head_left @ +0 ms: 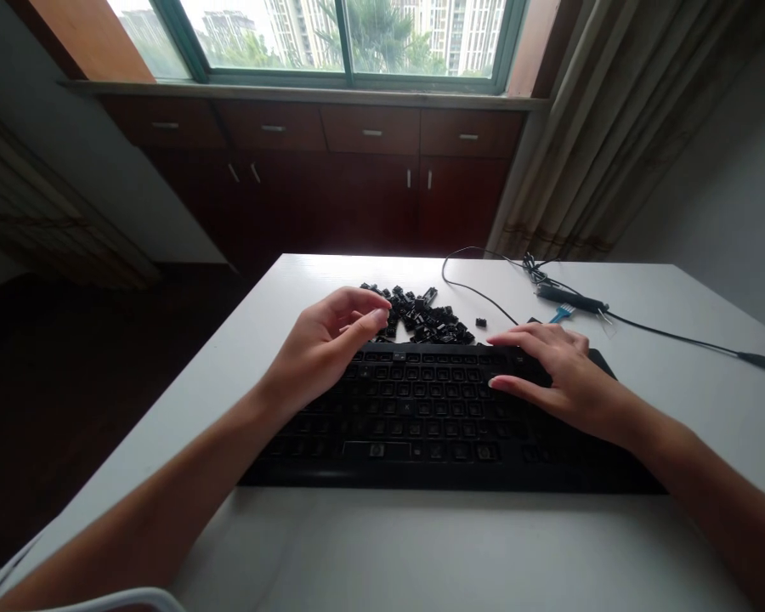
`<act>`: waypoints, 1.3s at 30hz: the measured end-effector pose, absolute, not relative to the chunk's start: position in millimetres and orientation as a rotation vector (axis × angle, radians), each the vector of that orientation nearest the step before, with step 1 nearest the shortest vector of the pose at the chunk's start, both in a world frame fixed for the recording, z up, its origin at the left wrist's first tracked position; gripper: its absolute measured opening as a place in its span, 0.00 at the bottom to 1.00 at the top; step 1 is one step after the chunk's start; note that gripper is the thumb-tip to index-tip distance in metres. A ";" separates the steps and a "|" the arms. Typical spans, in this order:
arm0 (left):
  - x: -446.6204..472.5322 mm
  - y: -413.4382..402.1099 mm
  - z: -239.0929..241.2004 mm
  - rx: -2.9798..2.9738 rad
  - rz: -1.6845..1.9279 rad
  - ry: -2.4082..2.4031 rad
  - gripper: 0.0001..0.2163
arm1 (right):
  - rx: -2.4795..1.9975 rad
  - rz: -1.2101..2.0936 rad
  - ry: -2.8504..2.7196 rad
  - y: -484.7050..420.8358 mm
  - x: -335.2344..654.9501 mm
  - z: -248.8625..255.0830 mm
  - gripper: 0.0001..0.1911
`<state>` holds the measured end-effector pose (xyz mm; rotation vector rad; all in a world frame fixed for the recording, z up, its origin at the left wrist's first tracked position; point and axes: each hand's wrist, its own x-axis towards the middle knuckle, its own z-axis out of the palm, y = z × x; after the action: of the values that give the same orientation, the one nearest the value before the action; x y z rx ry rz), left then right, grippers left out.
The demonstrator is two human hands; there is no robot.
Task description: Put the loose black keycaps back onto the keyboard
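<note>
A black keyboard (421,476) lies across the table, most of its key positions bare of keycaps. Behind its back edge is a heap of loose black keycaps (424,314). Over the keyboard's back left part, beside the heap, my left hand (328,336) has thumb and index fingertip brought together in a pinch. Whatever may be between those tips is too small to make out. My right hand (558,370) is spread over the keyboard's right part, thumb and fingers apart, with nothing held. A single keycap (480,322) lies apart from the heap.
A small blue brush (562,313) and a dark stick-like tool (572,299) with a cord lie at the back right, near a bundled black cable (535,270). The white table (229,340) ends at the left. White cords (115,600) show at bottom left.
</note>
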<state>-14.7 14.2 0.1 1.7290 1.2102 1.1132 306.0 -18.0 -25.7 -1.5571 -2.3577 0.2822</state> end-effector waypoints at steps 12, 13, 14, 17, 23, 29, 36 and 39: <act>-83.2 56.4 -10.7 2.358 0.781 1.826 0.15 | -1.407 0.244 -2.328 -12.4 313.7 -33.5 0.19; -87.7 57.9 -11.7 2.358 0.707 1.858 0.16 | -1.400 0.233 -2.323 -11.7 314.6 -34.9 0.19; -90.8 58.7 -12.3 2.346 0.642 1.870 0.16 | -1.389 0.223 -2.323 -11.0 315.4 -36.2 0.19; -93.8 58.8 -13.3 2.295 0.524 1.832 0.18 | -1.359 0.203 -2.334 -9.4 317.8 -39.3 0.18; -88.5 58.5 -18.8 2.317 0.564 1.739 0.20 | -1.347 0.195 -2.344 -8.8 319.5 -41.5 0.18; -79.6 54.5 -19.9 2.474 0.738 1.522 0.12 | -1.336 0.154 -2.368 -10.6 318.6 -39.5 0.18; -65.5 47.3 -22.3 2.518 0.731 1.428 0.11 | -1.344 0.148 -2.369 -12.7 315.8 -35.2 0.18; -64.4 47.5 -23.9 2.482 0.719 1.467 0.11 | -1.340 0.133 -2.366 -12.7 314.8 -34.4 0.18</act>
<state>-64.4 47.5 -23.9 2.4820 1.4670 0.7190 314.8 -12.7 -34.4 -1.3400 -2.3657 0.1332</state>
